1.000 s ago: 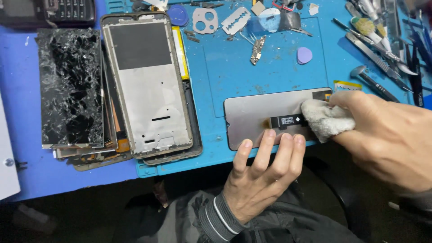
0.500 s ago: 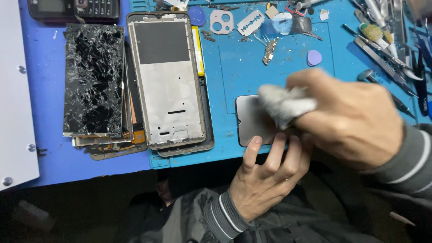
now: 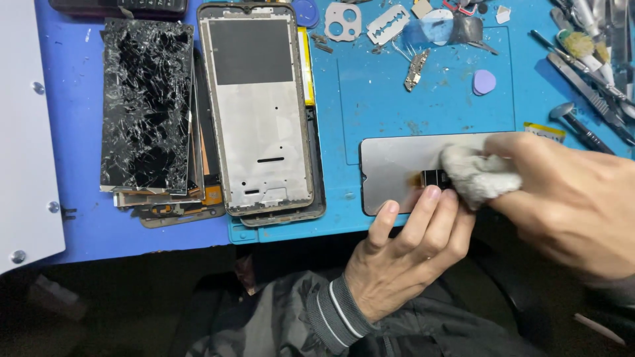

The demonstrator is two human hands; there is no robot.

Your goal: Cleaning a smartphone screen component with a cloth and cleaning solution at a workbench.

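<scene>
Grey and flat, a phone display panel (image 3: 400,173) lies back side up on the near edge of a blue work mat (image 3: 423,112), its small black connector patch at the middle of its lower half. The person's right hand (image 3: 569,198) comes in from the right with fingers closed around a wad of greyish-white cloth (image 3: 477,175), which is pressed onto the panel just beside the connector. The left hand (image 3: 407,248) reaches up from below, its fingers loosely spread and gripping nothing, fingertips (image 3: 432,193) resting on the panel's near edge to pin it down. A striped grey cuff (image 3: 334,314) shows at that wrist.

Left of the panel, a silver phone mid-frame (image 3: 258,112) rests on other frames, and further left a shattered black screen (image 3: 147,109) tops a stack of broken parts. Along the far side of the mat lie a razor blade (image 3: 388,14), a camera-lens cover plate (image 3: 343,20), a small circuit strip (image 3: 415,69) and a lilac pick (image 3: 484,81). Metal hand tools (image 3: 589,59) crowd the right edge of the bench. A white panel with screws (image 3: 26,132) sits at the far left
</scene>
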